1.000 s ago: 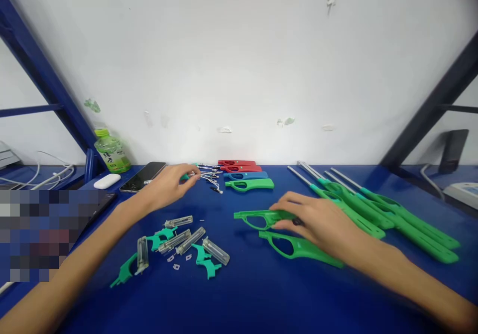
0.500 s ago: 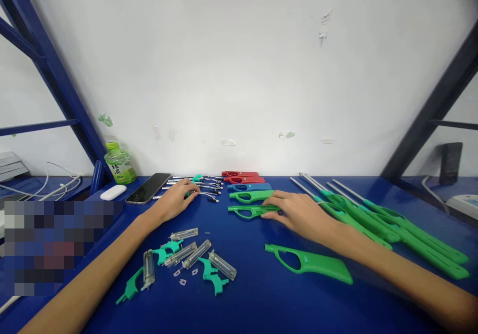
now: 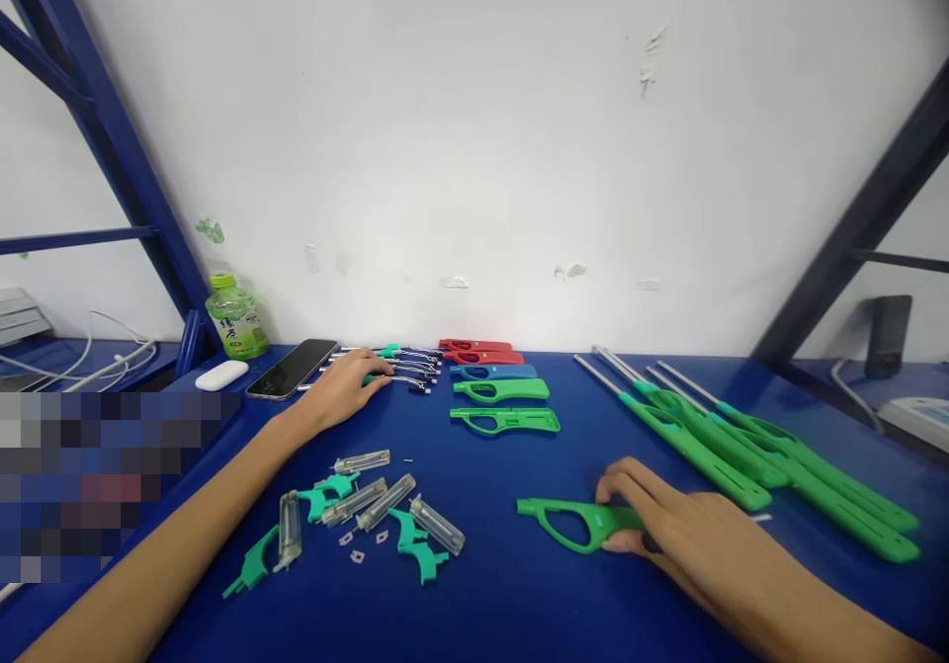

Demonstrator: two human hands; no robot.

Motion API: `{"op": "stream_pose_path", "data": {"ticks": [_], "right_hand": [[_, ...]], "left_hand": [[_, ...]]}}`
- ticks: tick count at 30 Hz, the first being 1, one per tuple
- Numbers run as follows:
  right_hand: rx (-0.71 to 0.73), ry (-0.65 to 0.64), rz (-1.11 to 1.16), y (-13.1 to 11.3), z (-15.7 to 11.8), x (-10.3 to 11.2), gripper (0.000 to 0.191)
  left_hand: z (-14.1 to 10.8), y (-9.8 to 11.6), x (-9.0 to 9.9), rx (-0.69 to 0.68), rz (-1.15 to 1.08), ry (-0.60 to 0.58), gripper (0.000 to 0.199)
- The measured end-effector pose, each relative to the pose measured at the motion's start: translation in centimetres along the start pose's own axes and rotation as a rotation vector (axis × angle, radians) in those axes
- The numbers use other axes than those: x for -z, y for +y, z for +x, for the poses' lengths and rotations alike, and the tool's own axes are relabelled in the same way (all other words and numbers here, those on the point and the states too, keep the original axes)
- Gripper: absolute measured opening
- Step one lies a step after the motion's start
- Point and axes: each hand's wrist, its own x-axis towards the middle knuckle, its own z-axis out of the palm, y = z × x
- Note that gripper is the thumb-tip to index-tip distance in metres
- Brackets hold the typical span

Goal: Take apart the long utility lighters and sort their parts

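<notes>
My left hand [image 3: 348,384] is closed over the row of thin metal lighter rods [image 3: 303,387] with wired ends. Its fingers pinch one rod near a green piece; the palm hides much of it. At the front right, my right hand [image 3: 659,525] grips the wide end of a green lighter shell [image 3: 574,523] between thumb and fingers. A small dark thing shows by its fingertips, too hidden to name. Behind lie an open green half shell [image 3: 511,420], another green shell [image 3: 504,388], a blue shell [image 3: 504,372] and red shells [image 3: 489,357].
Clear fuel tanks [image 3: 437,525], teal triggers [image 3: 421,547] and tiny pink pieces [image 3: 357,556] lie at front left. Several long green lighters [image 3: 697,451] are at right. A phone [image 3: 293,369], white case [image 3: 221,375] and bottle [image 3: 237,319] stand back left.
My right hand has left the open green half shell and come toward me, taking hold of the green shell at the front. My left hand stays at the rods.
</notes>
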Motion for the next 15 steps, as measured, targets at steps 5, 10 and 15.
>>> {"op": "stream_pose_path", "data": {"ticks": [5, 10, 15], "right_hand": [[0.038, -0.063, 0.036, -0.4, 1.9, 0.3, 0.018], [0.034, -0.121, 0.070, -0.9, 2.7, 1.2, 0.018], [0.042, -0.171, 0.107, -0.9, 3.0, 1.5, 0.017]], "left_hand": [[-0.3, 0.1, 0.7, 0.002, -0.005, -0.033, 0.031], [-0.2, -0.4, 0.3, 0.002, -0.038, -0.035, 0.031], [0.0, -1.0, -0.2, -0.004, -0.092, -0.008, 0.030]]}}
